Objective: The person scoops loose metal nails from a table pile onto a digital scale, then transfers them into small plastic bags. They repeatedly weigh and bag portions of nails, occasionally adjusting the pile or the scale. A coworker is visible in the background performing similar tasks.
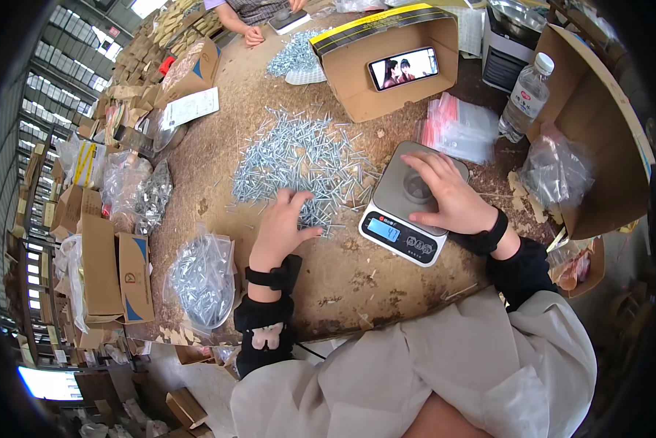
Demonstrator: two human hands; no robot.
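A loose heap of silver screws [299,160] lies on the worn brown table. At the heap's near edge is my left hand [278,228], its thumb apart from the bent fingers and nothing visibly gripped; the fingertips touch or almost touch the screws. To its right stands a small digital scale [403,239] with a lit display and a grey metal plate. Over the plate my right hand [451,196] is spread, fingers and thumb apart around a round, dark grey dish-like shape [416,187]. Whether the fingers touch it I cannot tell.
Behind the scale lie clear zip bags [459,130] with red edges. A phone [404,68] leans in an open carton [364,106]. A water bottle [525,98] stands right. A bag of screws [202,283] lies left. Across the table shows another person's hand [253,36].
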